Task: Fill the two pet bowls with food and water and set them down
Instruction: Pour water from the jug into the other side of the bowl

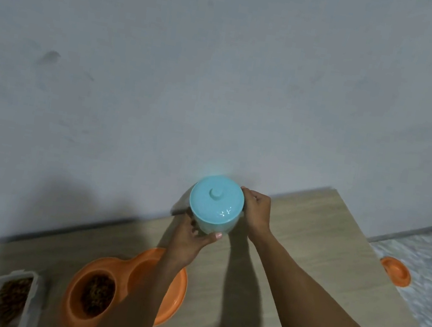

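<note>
A light blue lidded jug (215, 205) stands on the wooden table (306, 262) close to the wall. My left hand (191, 237) grips its lower front side. My right hand (257, 208) holds its right side, next to the lid's rim. An orange double pet bowl (127, 288) lies nearer to me at the left. Its left well holds brown kibble (97, 295); my left forearm covers much of its right well, so its contents are hidden.
A clear plastic container of kibble (12, 300) stands open at the bottom left. On the speckled floor to the right of the table lies an orange bowl (396, 271). A grey wall runs along the table's far edge.
</note>
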